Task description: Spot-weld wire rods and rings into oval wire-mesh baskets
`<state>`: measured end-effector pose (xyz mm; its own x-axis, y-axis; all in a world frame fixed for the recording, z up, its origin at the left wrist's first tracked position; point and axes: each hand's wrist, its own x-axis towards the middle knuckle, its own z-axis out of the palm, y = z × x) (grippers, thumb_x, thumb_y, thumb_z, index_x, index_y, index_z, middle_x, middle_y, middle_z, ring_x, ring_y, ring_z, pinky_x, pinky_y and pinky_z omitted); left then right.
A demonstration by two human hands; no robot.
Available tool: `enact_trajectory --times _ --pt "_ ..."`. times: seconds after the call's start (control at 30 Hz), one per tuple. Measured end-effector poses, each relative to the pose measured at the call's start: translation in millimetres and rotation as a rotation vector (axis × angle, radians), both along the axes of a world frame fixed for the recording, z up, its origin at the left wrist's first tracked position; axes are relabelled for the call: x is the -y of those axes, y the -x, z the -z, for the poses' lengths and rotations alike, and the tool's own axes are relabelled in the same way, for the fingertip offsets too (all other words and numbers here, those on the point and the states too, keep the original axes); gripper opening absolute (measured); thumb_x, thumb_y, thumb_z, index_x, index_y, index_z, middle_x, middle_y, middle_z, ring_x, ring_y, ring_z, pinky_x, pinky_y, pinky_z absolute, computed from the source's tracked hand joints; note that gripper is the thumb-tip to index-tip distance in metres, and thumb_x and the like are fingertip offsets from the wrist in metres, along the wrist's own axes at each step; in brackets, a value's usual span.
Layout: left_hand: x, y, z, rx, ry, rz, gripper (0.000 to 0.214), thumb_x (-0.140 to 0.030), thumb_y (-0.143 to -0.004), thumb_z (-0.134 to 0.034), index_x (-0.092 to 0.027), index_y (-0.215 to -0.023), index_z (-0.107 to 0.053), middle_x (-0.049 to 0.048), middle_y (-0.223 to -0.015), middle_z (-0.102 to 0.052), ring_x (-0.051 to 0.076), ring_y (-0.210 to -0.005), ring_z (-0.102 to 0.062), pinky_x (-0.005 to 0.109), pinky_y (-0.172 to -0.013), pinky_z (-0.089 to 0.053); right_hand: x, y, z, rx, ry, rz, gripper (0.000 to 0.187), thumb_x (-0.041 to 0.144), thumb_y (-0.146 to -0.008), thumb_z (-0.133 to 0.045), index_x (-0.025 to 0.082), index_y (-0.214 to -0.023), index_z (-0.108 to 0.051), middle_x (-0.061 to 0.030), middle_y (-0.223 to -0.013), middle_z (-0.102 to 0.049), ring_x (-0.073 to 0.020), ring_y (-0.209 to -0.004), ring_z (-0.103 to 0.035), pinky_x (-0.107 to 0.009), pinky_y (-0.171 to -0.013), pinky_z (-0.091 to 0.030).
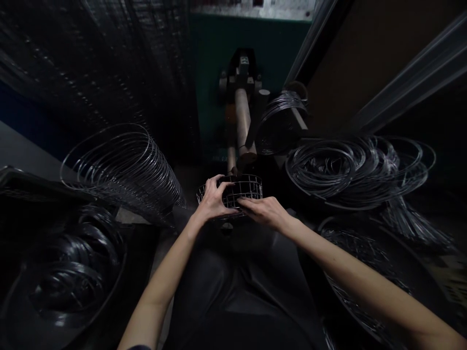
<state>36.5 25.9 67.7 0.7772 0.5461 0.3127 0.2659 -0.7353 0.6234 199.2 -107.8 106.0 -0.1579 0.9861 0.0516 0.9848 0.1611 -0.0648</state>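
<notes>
A round wire basket [250, 187] with a grid of thin metal wires is in front of me, below the end of a machine's electrode arm. My left hand [215, 198] grips its near left side, thumb low and fingers bent over the wires. On the near right part of the rim my right hand [264, 210] is closed, its fingertips pressed together at the wires. Whether those fingertips also pinch a loose wire is too dark to tell. Just beyond the basket, the thick cylindrical arm [242, 116] of the machine points toward me, with a thinner rod [231, 158] under it.
A tall stack of wire rings [124, 165] leans at left, above a tub of shiny coils [69, 277]. At right, wire hoops [335, 165] lie heaped on a round container, and a basin [365, 262] holds short wires. More rings [284, 104] hang beside the green machine [211, 58].
</notes>
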Motion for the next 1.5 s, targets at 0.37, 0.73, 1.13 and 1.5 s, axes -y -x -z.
enact_trajectory --times 0.37,0.73,1.13,1.5 --pt "-11 -6 1.6 -0.001 -0.008 -0.006 0.08 -0.04 -0.053 -0.087 -0.023 -0.122 -0.052 0.013 -0.135 -0.032 0.036 -0.129 -0.032 0.053 -0.107 -0.037 -13 -8 -0.2 0.089 0.021 -0.016 0.038 0.025 -0.092 -0.051 0.024 -0.129 -0.058 -0.0037 -0.123 -0.064 -0.0202 -0.087 -0.071 -0.025 -0.056 -0.051" --pt "-19 -9 -3.9 -0.009 0.071 -0.014 0.081 -0.042 -0.049 -0.088 -0.022 -0.118 -0.052 0.0116 -0.131 -0.039 0.033 -0.125 -0.038 0.051 -0.106 -0.038 -15 -8 -6.5 0.0 -0.008 0.024 0.033 0.025 -0.093 -0.053 0.024 -0.125 -0.062 -0.0014 -0.117 -0.068 -0.0184 -0.089 -0.07 -0.023 -0.059 -0.05" --pt "-49 -29 -3.4 0.051 0.01 -0.033 0.074 -0.041 -0.051 -0.086 -0.021 -0.113 -0.051 0.0097 -0.121 -0.047 0.03 -0.118 -0.044 0.046 -0.103 -0.037 -36 -25 18.6 -0.19 -0.24 0.148 0.026 0.024 -0.094 -0.051 0.024 -0.116 -0.065 -0.0029 -0.117 -0.069 -0.0179 -0.098 -0.067 -0.024 -0.073 -0.051" --pt "-78 -42 -13.3 0.039 0.063 -0.04 0.082 -0.038 -0.05 -0.086 -0.022 -0.12 -0.047 0.007 -0.117 -0.051 0.028 -0.109 -0.049 0.044 -0.097 -0.042 -64 -31 18.4 -0.276 -0.355 0.363 0.014 0.029 -0.086 -0.062 0.022 -0.096 -0.069 -0.0036 -0.092 -0.065 -0.0162 -0.077 -0.062 -0.024 -0.059 -0.042"
